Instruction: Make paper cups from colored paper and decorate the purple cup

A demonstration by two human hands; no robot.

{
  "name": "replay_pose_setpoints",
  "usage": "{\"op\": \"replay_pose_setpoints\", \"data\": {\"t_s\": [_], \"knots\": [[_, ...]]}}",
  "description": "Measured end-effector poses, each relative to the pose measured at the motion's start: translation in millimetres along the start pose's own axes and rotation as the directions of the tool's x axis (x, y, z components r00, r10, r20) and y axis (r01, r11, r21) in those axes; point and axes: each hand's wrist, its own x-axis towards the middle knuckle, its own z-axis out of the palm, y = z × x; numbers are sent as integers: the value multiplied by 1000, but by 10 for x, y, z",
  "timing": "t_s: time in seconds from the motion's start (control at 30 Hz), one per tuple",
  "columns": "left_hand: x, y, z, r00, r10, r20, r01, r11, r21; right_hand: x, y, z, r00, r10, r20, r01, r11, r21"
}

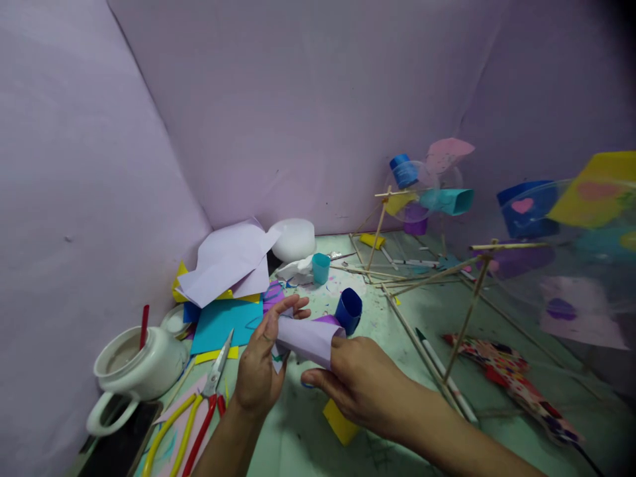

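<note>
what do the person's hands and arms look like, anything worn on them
The left hand and right hand are ungloved. No sleeve or watch shows on the left forearm or right forearm. A small blue patch shows at the right thumb's tip.

"What do you make of the walls?"

"Pale lilac. The left wall (74,199) meets the far wall (298,132) along a slanting dark seam (163,126), and the right wall (556,99) closes the other side."

"And the light?"

"Soft and cool on the left, dimmer over to the right."

"Underneath?"

"A pale green work surface (372,324), smudged in places, reaching back to the far wall."
</note>
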Motion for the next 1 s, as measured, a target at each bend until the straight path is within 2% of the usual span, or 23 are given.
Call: {"op": "replay_pose_setpoints", "data": {"t_s": [0.2,0.33,0.43,0.6,0.73,0.8,0.9,0.97,1.0], "knots": [[58,-34,-68,990,-136,-24,132,984,-116,20,61,16,995,-102,-4,99,979,-177],[38,31,-55,984,-176,24,178,982,-68,-16,87,4,969,-247,-16,232,929,-287],[1,71,-29,987,-154,48,157,986,-61,-54,73,-18,924,-358,-137,303,901,-310],[4,95,-35,994,-110,12,111,980,-166,-126,20,-114,791,-487,-371,416,872,-258],[47,84,-59,983,-182,-18,172,951,-256,-209,-16,-202,739,-481,-473,423,876,-231],[66,59,-76,971,-240,-14,226,931,-288,-258,-26,-233,672,-477,-567,454,870,-193],[82,16,-107,956,-289,46,287,899,-332,-306,-23,-260,600,-365,-712,481,875,-44],[82,-3,-114,949,-303,83,312,880,-357,-295,0,-253,602,-280,-748,485,872,65],[78,-10,-109,946,-311,92,323,874,-363,-274,20,-238,625,-250,-739,486,866,117]]}}
